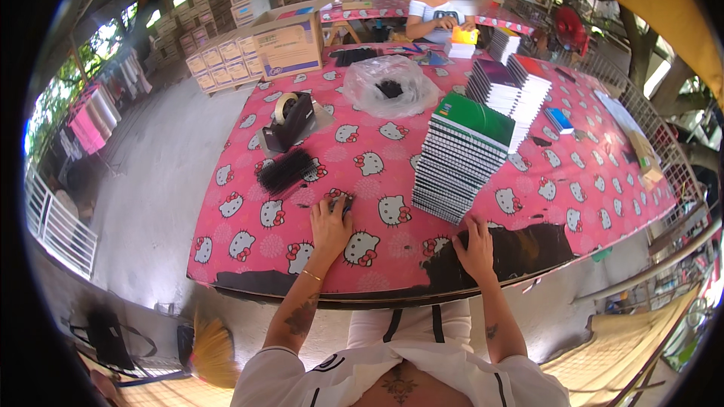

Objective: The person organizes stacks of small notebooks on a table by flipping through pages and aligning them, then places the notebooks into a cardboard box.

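My left hand (330, 227) rests on the pink patterned tablecloth, its fingers curled over a small dark object that they mostly hide. Just beyond it lies a bundle of black binding wires (286, 171). My right hand (475, 249) lies on the table's dark bare patch, fingers loosely extended, at the near foot of a tall stack of spiral notebooks (460, 166). A green cover tops that stack, which rises in front of my right hand. Whether the fingertips touch it is hard to tell.
A black tape dispenser (290, 124) stands left, near a clear plastic bag (392, 87) holding black pieces. More notebook stacks (494, 87) and a small blue pad (559, 120) are to the right. A co-worker (445, 11) handles yellow-covered notebooks across the table. Cardboard boxes (290, 45) stand far left.
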The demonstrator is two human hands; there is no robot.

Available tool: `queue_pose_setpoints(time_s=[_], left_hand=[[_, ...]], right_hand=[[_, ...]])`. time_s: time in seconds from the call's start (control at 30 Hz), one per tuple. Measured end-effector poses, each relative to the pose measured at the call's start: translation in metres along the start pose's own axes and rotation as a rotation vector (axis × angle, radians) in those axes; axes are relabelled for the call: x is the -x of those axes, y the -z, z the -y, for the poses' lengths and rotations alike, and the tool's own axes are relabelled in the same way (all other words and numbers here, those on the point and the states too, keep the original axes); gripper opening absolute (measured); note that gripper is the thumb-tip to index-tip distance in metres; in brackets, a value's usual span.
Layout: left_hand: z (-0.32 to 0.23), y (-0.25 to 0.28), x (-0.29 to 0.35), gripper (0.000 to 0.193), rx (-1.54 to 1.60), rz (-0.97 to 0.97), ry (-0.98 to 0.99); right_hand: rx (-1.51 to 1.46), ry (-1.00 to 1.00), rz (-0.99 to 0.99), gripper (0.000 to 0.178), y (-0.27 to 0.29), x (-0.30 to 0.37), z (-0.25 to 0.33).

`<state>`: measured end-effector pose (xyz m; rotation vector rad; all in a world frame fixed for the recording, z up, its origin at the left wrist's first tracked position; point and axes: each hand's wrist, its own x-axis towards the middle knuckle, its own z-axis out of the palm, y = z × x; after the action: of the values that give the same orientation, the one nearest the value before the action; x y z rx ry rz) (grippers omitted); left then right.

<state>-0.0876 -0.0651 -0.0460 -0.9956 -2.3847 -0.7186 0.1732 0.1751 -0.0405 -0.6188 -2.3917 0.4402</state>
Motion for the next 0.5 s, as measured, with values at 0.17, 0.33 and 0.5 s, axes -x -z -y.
queue_pose_setpoints(time_s=[0.17, 0.33, 0.5], left_hand=[[0.001, 0.002, 0.002, 0.046, 0.011, 0.053, 0.010], [-0.001, 0.002, 0.003, 0.047, -0.026, -0.018, -0.030], [-0.067, 0.027, 0.005, 0.048, 0.270, 0.052, -0.007]], right_hand=[[0.028, -0.006, -0.013, 0.056, -0.002, 0.000, 0.000], [0.034, -0.025, -0.016, 0.055, -0.002, -0.001, -0.001], [-0.132, -0.119, -0.041, 0.052, 0.000, -0.008, -0.031]])
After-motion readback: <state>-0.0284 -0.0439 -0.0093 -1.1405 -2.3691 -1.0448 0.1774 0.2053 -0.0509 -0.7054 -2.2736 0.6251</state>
